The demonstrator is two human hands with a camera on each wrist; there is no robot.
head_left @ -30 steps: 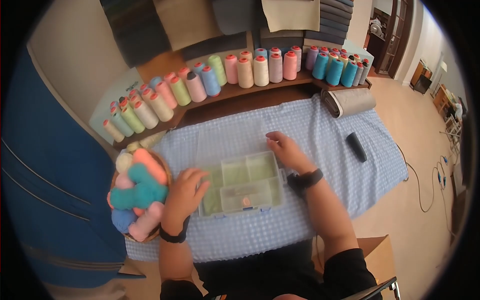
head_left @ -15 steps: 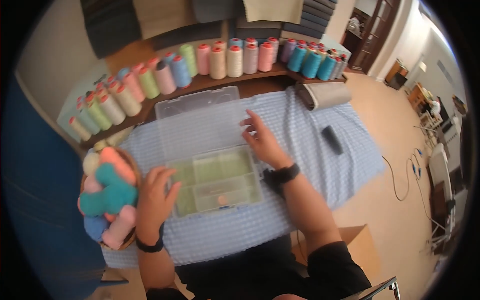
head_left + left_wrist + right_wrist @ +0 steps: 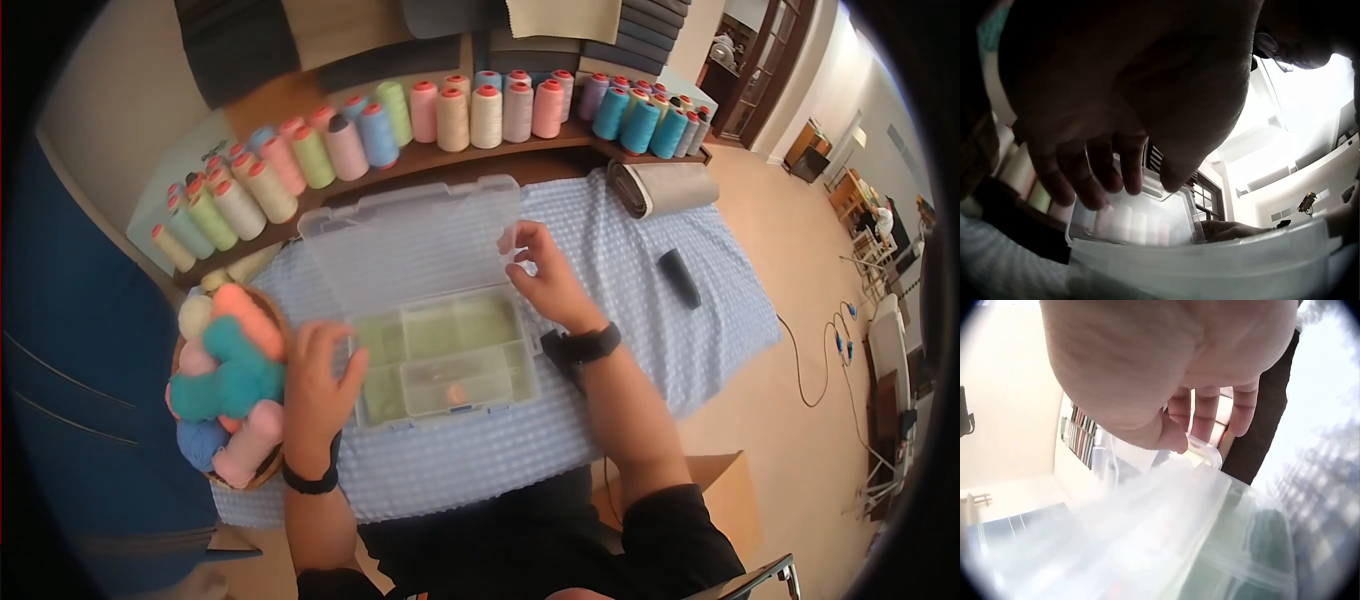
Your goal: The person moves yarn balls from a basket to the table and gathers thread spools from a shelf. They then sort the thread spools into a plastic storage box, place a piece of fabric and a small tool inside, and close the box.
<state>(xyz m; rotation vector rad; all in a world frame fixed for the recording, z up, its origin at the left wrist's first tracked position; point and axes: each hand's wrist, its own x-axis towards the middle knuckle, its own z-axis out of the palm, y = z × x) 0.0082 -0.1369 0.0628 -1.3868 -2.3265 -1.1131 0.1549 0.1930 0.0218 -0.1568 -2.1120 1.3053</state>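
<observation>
A clear plastic organizer box (image 3: 465, 398) with greenish compartments sits on the checked cloth, its transparent lid (image 3: 410, 245) hinged up and tilted back on the far side. My right hand (image 3: 552, 285) is at the lid's right edge, thumb and curled fingers pinching it; the right wrist view shows the thumb (image 3: 1174, 439) against the clear plastic. Beside the box's left wall is my left hand (image 3: 322, 390), fingers loosely spread and holding nothing. Inside the box's near part lies a smaller clear case (image 3: 455, 382) with a small orange spot on it.
A basket of yarn skeins (image 3: 235, 375) stands left of my left hand. Thread cones (image 3: 453, 120) line a raised dark shelf behind. To the right lie a dark cylindrical object (image 3: 680, 278) and a rolled grey fabric (image 3: 665, 190). A cardboard box (image 3: 715, 490) is below the table edge.
The lid has swung up from lying back low on the cloth, and my right hand has come onto its right edge. The left hand stays by the box's left side. The head view has shifted.
</observation>
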